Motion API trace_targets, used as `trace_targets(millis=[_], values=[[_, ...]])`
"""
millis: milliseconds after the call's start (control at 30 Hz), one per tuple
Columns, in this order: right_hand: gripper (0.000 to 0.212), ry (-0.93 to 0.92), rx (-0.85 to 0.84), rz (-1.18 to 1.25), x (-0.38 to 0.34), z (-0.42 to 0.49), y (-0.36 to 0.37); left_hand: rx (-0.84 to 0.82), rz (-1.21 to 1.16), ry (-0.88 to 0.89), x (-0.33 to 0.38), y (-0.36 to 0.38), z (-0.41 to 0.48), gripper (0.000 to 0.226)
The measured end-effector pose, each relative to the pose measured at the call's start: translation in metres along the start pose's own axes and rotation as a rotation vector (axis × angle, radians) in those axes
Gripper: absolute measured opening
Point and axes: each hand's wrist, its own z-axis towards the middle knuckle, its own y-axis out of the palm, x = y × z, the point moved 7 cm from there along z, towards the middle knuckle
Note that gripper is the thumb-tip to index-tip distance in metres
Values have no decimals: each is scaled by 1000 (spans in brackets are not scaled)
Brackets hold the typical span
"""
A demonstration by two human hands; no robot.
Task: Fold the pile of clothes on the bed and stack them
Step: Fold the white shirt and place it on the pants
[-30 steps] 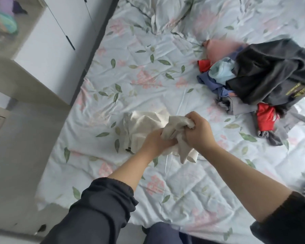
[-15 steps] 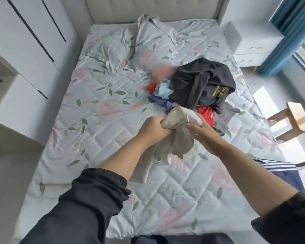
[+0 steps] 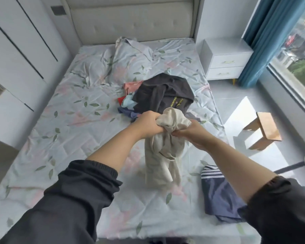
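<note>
A cream garment point(image 3: 164, 152) hangs bunched above the bed point(image 3: 69, 134), its lower end trailing down toward the sheet. My left hand point(image 3: 146, 123) grips its top from the left and my right hand point(image 3: 190, 132) pinches the cloth from the right. Behind my hands lies the pile of clothes point(image 3: 158, 95), with a dark grey garment on top and pink, red, light blue and blue pieces at its left side. A navy garment with white stripes point(image 3: 218, 194) lies flat on the bed at the near right.
The padded headboard point(image 3: 130, 23) and a crumpled pillow point(image 3: 130, 57) are at the far end. White wardrobes point(image 3: 16, 55) line the left side. A white nightstand point(image 3: 225, 59), blue curtain point(image 3: 264, 41) and small wooden stool point(image 3: 264, 132) stand on the floor at the right.
Both hands lifted the cream garment off the sheet so it now hangs; the view swung up and right to take in the whole bed.
</note>
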Motion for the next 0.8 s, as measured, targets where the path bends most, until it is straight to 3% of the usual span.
trace_targets(millis=[133, 233, 367, 433, 600, 800], values=[[26, -140, 182, 141, -34, -10, -35, 28, -189, 96, 35, -2, 22, 8], [25, -238, 234, 216, -69, -14, -64, 42, -358, 111, 49, 7, 35, 25], [24, -304, 251, 308, -102, -22, -110, -60, -231, 51, 59, 54, 49, 21], [22, -323, 296, 292, -110, -25, -142, 62, -227, 24, 69, 60, 62, 9], [15, -377, 501, 148, -110, -24, -262, 288, -230, 19, 132, 81, 105, 9], [22, -339, 509, 33, -90, -27, -425, 585, -265, -4, 218, 146, 155, 5]])
